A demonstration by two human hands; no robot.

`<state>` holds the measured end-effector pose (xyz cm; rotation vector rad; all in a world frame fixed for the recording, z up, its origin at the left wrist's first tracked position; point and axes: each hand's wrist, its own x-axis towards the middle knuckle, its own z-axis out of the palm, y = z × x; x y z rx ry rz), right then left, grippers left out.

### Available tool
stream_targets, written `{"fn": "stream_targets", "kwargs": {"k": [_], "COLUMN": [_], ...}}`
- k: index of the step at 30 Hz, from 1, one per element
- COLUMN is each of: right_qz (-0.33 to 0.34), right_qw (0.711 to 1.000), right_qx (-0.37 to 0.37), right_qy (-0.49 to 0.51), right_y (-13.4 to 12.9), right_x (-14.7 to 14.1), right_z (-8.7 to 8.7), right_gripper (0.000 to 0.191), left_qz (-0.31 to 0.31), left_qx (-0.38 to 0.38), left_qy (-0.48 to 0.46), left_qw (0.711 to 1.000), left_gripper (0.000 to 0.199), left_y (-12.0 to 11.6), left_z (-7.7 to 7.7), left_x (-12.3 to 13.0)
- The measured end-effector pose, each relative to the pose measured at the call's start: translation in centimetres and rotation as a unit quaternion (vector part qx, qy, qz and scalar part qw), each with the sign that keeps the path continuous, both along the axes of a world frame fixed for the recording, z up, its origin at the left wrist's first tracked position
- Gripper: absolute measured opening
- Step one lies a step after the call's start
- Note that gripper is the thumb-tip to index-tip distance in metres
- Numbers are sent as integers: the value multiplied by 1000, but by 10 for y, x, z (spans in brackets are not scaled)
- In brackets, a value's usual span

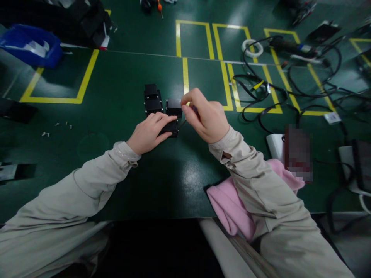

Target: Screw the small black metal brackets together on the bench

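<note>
My left hand (149,131) presses a small black box-like part (171,127) against the green table, thumb on its near side and fingers over its top. My right hand (205,116) is closed around a screwdriver (182,124), whose thin shaft slants down to the right end of that part; the hand covers most of its handle. Just beyond lie more black box-like parts with small bright screws on their sides: one (174,106) beside my right fingertips, and a stepped pair (152,99) to the left of it.
Several loose screws (46,134) lie at left, below a blue bin (31,46). Black cables (262,116) and a white tape roll (252,48) spread across the right. A pink cloth (232,204) hangs over the front edge beneath my right sleeve. Yellow tape (185,75) marks the table (130,73).
</note>
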<state>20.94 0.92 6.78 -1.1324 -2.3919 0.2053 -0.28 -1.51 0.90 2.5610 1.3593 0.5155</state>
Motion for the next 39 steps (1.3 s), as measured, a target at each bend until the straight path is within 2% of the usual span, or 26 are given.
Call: {"fn": "stream_targets", "kwargs": {"k": [3,9,14,23,29,35,39], "right_qz": [0,-5,7,-8,-13,-17,-15], "right_qw": [1000,1000,1000,1000,1000,999,999], "right_qx": [0,0,14,15,15,28,36], "right_qy": [-14,-4,-9,-18,-18,-11,-4], "right_y": [0,-1,0,-2,-1,-2,-1], "right_x": [0,-1,1,-1,1,0,1], "right_z": [0,0,1,2,2,1,0], "right_gripper": [53,44,51,45,50,42,50], "left_qz": [2,0,3,2,3,6,2], "left_qx": [4,9,11,8,12,9,6], "left_qy": [1,5,5,3,6,2,-3], "left_qw": [1000,1000,1000,1000,1000,1000,1000], "left_gripper": [46,45,45,45,46,45,45], "left_y": [0,1,0,0,0,0,0], "left_z": [-1,-1,-1,0,0,-1,-1], "left_x": [0,0,0,0,0,0,0]}}
